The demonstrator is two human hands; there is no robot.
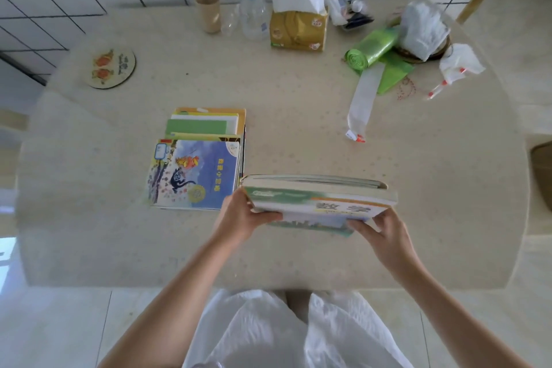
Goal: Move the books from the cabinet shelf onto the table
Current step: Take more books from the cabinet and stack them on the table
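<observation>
I hold a small stack of books [316, 203] just above the beige table [298, 134], near its front edge. The top cover is green and white with orange lettering. My left hand [242, 219] grips the stack's left end and my right hand [385, 231] grips its right end. To the left lies a pile of books [197, 161] flat on the table, a blue picture book on top. The cabinet shelf is out of view.
Along the back of the table stand a brown cup [208, 11], a clear pump bottle [254, 13] and a tissue box [298, 24]. A green bag roll [370, 49], plastic bags [422, 28] and a white strip [363, 101] lie at the back right. A round coaster [110, 67] sits far left.
</observation>
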